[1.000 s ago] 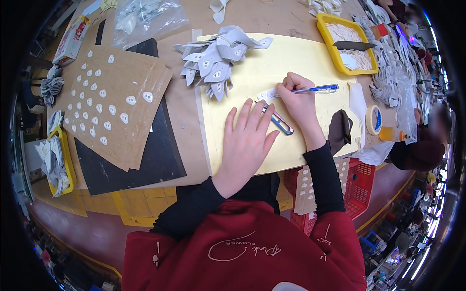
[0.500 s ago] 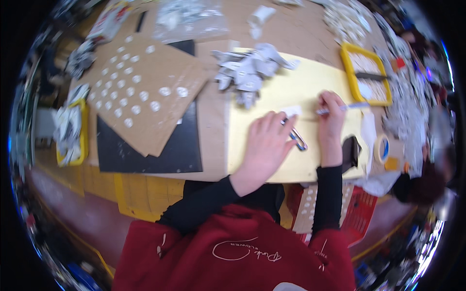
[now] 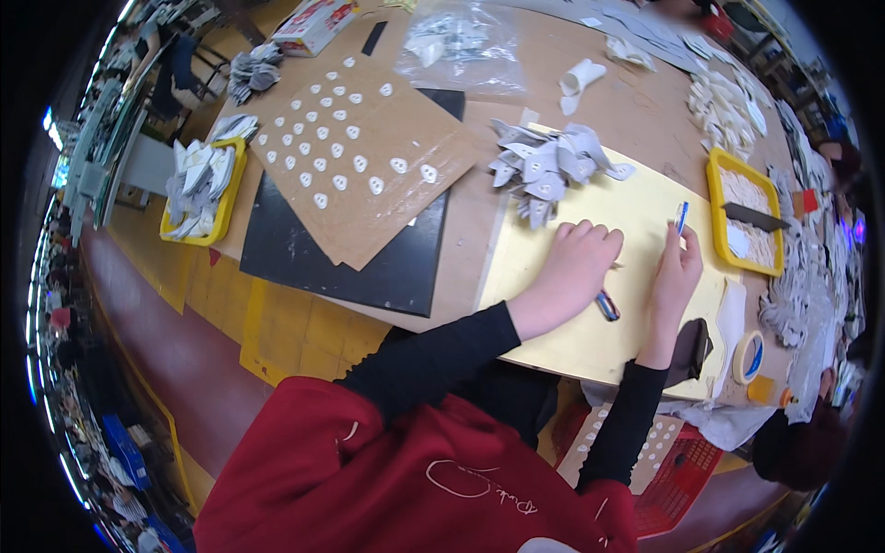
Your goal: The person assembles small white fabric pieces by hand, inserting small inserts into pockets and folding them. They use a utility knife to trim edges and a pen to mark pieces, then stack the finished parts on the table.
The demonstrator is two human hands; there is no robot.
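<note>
Over the yellow sheet (image 3: 516, 267), my left hand (image 3: 573, 272) is closed, its fingers bent down. Something small and pale shows at its fingertips, too little to name. Beside its thumb, the end of a slim, shiny, dark tool (image 3: 607, 306) pokes out; my hand hides the rest. To the right, my right hand (image 3: 678, 269) is raised with a blue-and-white pen (image 3: 682, 217) pinched upright between thumb and fingers. Just beyond my left hand lies a heap of grey fabric pieces (image 3: 548, 166).
A brown board (image 3: 369, 221) with rows of small white pieces overlaps a black mat (image 3: 396, 276) at left. Yellow trays stand on the right (image 3: 777, 249) and far left (image 3: 226, 207). Tape (image 3: 748, 358) and a dark brown object (image 3: 690, 353) lie near my right forearm. A red crate (image 3: 687, 479) is below.
The view has turned, so the table appears shifted right and tilted. My left hand's fingers, spread flatter before, are now curled. The pen in my right hand has swung from sideways to upright.
</note>
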